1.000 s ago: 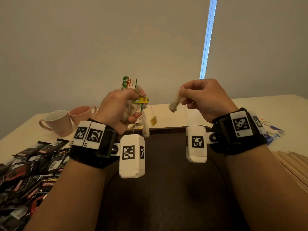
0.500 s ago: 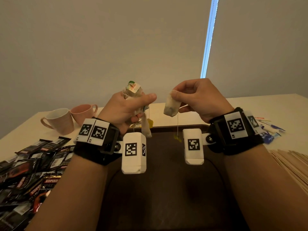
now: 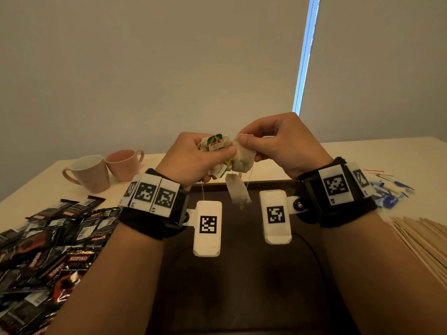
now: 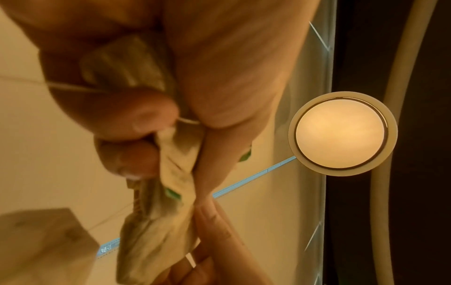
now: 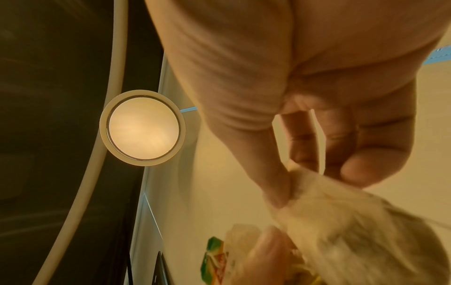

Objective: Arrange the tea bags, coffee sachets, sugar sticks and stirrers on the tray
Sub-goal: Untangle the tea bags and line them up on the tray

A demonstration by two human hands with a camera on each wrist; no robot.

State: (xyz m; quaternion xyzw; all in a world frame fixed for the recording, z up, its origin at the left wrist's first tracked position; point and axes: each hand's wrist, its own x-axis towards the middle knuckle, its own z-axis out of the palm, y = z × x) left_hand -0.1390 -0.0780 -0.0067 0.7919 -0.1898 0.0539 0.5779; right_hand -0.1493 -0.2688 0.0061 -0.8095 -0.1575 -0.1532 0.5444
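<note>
Both hands are raised above the far part of the dark brown tray (image 3: 242,286). My left hand (image 3: 212,155) grips a crumpled bunch of tea bags (image 3: 215,146) with green and red tags; one pale bag (image 3: 238,192) dangles from it on a string. Touching that bunch, my right hand (image 3: 244,143) pinches a single tea bag (image 3: 244,158) between thumb and forefinger. The left wrist view shows the tea bags (image 4: 151,227) squeezed in curled fingers. In the right wrist view the pinched bag (image 5: 341,221) is blurred.
A heap of black coffee sachets (image 3: 48,250) lies left of the tray. Two pink mugs (image 3: 89,172) stand at the back left. Blue and white sugar sticks (image 3: 387,192) lie at the right, with wooden stirrers (image 3: 425,240) nearer the front.
My hands have come together: the right hand brought its tea bag leftward until it touches the bunch in my left hand. Both hands sit a little lower in the view.
</note>
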